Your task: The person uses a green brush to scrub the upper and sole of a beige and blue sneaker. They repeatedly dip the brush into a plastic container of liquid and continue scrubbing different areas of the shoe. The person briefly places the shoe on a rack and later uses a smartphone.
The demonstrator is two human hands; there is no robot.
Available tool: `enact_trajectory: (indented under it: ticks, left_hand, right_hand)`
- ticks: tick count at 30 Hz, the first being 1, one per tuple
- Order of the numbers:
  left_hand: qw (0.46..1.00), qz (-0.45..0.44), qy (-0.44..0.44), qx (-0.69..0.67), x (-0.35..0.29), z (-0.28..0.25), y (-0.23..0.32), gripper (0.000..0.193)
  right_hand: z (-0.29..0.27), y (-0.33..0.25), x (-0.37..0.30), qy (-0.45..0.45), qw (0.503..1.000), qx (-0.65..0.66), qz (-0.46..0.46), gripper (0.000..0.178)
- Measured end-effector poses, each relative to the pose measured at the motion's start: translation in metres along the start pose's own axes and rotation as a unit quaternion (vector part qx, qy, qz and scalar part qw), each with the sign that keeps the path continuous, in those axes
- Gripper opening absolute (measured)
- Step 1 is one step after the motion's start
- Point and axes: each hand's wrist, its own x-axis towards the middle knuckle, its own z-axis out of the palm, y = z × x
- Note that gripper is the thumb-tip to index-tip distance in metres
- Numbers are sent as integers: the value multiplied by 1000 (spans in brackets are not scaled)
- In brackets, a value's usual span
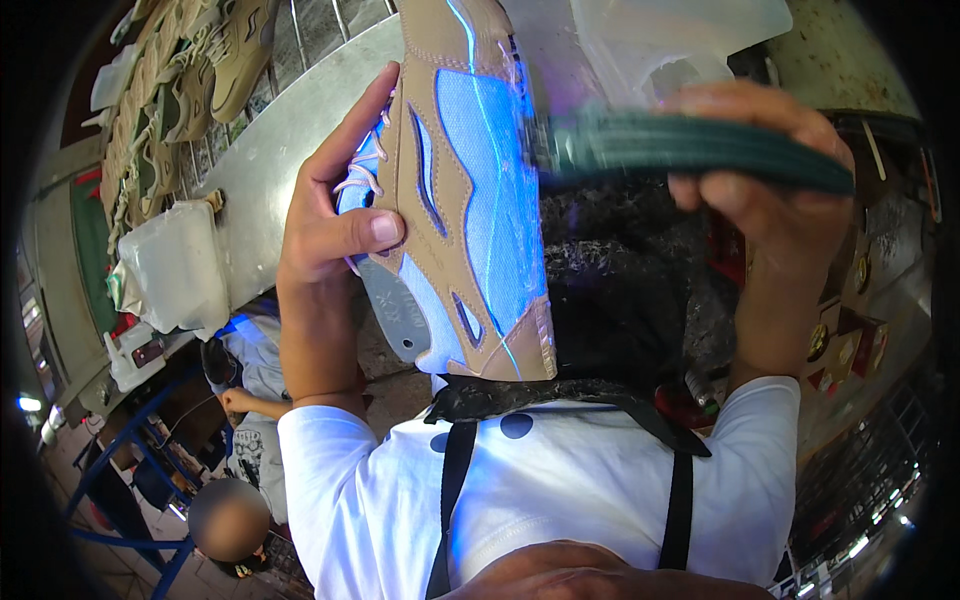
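Note:
A tan and white shoe upper (505,215), lit blue, is stretched over a grey last (392,305) in front of my chest. My left hand (330,210) is closed round its laced side, with the thumb on the tan overlay. In my right hand (765,150) is a brush with a dark green handle (650,140), smeared by motion. The brush's tip is at the upper's lower edge, opposite the laces; whether it touches cannot be made out. A thin bright line runs lengthwise along the upper near that edge.
Several tan shoes (240,60) stand on a rack at the upper left. A translucent plastic container (180,265) sits beside the curved metal table (280,150). Another pale tub (690,30) is at the top. A person in grey (250,370) sits at the lower left.

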Motion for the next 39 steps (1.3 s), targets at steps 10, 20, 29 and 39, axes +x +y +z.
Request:
enact_trajectory:
  ticks: [10, 20, 29, 39]
  left_hand:
    - [1000, 15, 8, 14, -8, -8, 8, 110]
    - [999, 2, 11, 52, -7, -13, 13, 108]
    - [994, 12, 76, 74, -9, 2, 19, 107]
    - [993, -6, 105, 56, -12, 7, 21, 105]
  right_hand:
    - [29, -2, -11, -22, 991, -127, -42, 34]
    - [41, -26, -3, -76, 983, -170, -2, 33]
    - [37, -40, 12, -163, 967, -191, 46, 35]
    - [39, -46, 19, -175, 962, -188, 92, 32]
